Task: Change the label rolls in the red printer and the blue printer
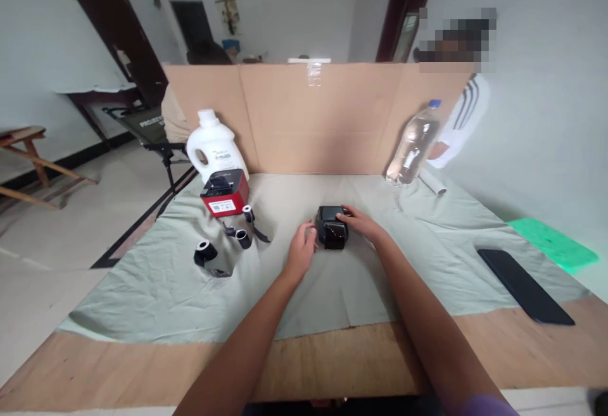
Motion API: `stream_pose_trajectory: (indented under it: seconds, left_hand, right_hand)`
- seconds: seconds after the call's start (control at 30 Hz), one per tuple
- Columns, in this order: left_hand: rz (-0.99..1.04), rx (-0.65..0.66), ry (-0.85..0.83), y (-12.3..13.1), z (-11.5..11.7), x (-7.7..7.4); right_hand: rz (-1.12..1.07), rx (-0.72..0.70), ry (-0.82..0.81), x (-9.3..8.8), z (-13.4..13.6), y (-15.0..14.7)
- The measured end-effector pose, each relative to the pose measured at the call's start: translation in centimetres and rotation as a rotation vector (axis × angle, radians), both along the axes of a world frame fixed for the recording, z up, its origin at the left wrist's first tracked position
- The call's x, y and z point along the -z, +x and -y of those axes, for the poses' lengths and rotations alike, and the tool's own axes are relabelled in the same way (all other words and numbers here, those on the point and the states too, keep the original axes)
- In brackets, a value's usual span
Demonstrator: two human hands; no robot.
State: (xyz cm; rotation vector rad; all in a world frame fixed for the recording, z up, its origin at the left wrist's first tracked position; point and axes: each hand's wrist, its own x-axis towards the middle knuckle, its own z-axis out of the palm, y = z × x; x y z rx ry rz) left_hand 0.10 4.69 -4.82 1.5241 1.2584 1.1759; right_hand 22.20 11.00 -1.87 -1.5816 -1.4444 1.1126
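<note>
A small black boxy device [332, 227] with a glossy front stands on the cloth in front of me. My right hand [360, 221] grips its right side, with the thumb on the top edge and the fingers around the far corner. Close to the left side of the device is my left hand [302, 248], its fingers slightly bent and apart, with nothing in them. Left of it lie several black rolls: a larger roll [207, 252] with a loose end, a small roll [244, 239], and a roll [248, 213] with a strip unrolled.
Behind the rolls stand a red and black boxy machine [227, 197] and a white jug [216, 144]. A cardboard screen [313, 125] closes the back. At right are a clear bottle [414, 144], a white tube [432, 182] and a dark flat slab [525, 286]. A person sits beyond the screen.
</note>
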Motion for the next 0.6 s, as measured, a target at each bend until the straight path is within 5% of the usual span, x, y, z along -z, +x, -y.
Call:
stream_pose_trajectory:
  seconds: [0.1, 0.2, 0.43, 0.6]
  left_hand:
    - [0.1, -0.005, -0.304, 0.3, -2.2, -0.7]
    - [0.134, 0.045, -0.424, 1.3, -4.4, -1.9]
    - [0.169, -0.018, -0.424, 4.4, -7.1, -1.5]
    - [0.23, -0.006, -0.359, 9.6, -9.0, -2.7]
  right_hand:
    - [0.03, -0.026, -0.047, 0.1, 0.2, -0.1]
    - [0.043, 0.024, -0.067, 0.0, 0.0, -1.2]
    - [0.113, 0.195, 0.1, 0.1, -0.5, -3.0]
    - [0.127, 0.225, 0.216, -1.7, -1.6, 2.1]
